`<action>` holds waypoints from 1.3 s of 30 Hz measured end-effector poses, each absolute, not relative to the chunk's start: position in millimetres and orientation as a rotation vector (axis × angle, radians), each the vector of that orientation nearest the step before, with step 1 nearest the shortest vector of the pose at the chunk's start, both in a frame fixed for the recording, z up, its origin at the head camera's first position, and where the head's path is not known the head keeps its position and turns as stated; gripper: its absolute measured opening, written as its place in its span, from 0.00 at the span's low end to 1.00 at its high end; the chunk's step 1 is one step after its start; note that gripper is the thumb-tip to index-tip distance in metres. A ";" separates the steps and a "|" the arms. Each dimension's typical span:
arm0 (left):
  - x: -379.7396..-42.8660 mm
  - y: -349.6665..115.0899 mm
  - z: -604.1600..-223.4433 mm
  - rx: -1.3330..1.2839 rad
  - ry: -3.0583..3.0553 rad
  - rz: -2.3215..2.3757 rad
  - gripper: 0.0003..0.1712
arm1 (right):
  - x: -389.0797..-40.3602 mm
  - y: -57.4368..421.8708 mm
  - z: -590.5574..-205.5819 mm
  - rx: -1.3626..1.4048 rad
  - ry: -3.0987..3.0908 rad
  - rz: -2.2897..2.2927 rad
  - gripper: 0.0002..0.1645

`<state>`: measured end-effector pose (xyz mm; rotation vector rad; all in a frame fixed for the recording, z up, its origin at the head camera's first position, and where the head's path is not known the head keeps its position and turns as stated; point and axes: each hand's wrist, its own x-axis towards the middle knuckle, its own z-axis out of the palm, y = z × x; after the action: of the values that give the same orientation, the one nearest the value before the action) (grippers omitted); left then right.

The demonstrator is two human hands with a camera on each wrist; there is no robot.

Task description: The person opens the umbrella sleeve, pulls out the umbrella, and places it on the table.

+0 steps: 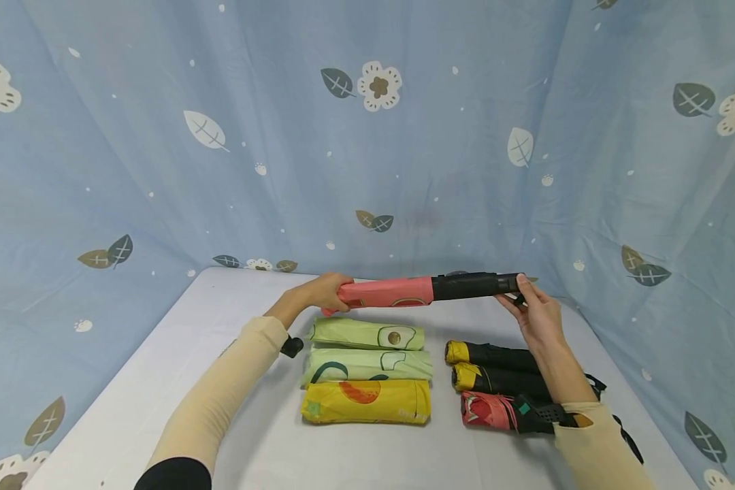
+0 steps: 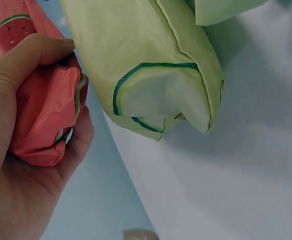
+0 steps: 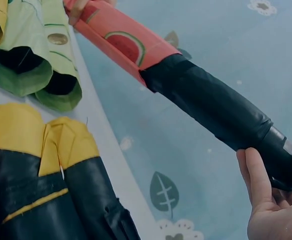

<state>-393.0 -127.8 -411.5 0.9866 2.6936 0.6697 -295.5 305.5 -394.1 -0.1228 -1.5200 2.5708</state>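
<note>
A black folded umbrella (image 1: 465, 286) is held level above the back of the table, partly inside a pink watermelon-print sleeve (image 1: 388, 293). My left hand (image 1: 323, 291) grips the sleeve's far end, where the cloth is bunched between thumb and fingers in the left wrist view. At the other end, my right hand (image 1: 540, 318) holds the umbrella's handle with fingers and thumb. The right wrist view shows the black umbrella (image 3: 211, 105) sticking out of the sleeve's mouth. How far it reaches inside is hidden.
Two green avocado-print sleeves (image 1: 367, 333) and a yellow orange-print sleeve (image 1: 367, 401) lie in a stack of rows below the left hand. Under the right forearm are two black umbrellas with yellow ends (image 1: 496, 378) and one with a red-pink end (image 1: 486, 411). A blue curtain (image 1: 429, 170) hangs behind the white table (image 1: 318, 459).
</note>
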 end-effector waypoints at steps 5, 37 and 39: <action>-394.8 -127.5 -414.8 0.988 2.682 0.678 0.19 | -291.3 314.9 -395.5 -0.088 -1.489 2.589 0.39; -393.6 -125.7 -426.1 0.940 2.717 0.557 0.16 | -269.4 368.4 -411.6 -0.120 -1.425 2.539 0.21; -393.4 -125.5 -427.1 0.935 2.721 0.546 0.16 | -268.1 371.9 -413.0 -0.109 -1.416 2.543 0.18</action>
<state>-393.4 -125.5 -427.1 0.9349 2.7206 0.5464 -268.1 371.9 -413.0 -0.1086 -1.4162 2.5431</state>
